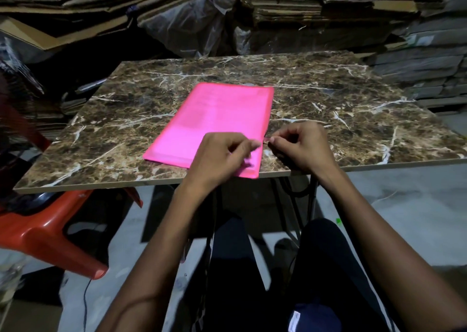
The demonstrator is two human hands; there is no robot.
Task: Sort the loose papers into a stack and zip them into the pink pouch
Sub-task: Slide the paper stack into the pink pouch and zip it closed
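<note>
Pouch [217,121], bright pink, lies flat on the marbled bench [328,99], stretching away from the fingers toward the far edge. The left hand [219,162] rests on its near right corner, fingers loosely curled over the pink surface. Just beside it, the right hand [300,147] sits off the pouch's right edge, thumb and forefinger pinched together on a small dark zip pull [265,143]. Faint print shows through the plastic.

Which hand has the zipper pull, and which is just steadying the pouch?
The right hand pinches the small dark zipper pull at the pink pouch's right edge. The left hand rests on the pouch's near right corner instead.
</note>
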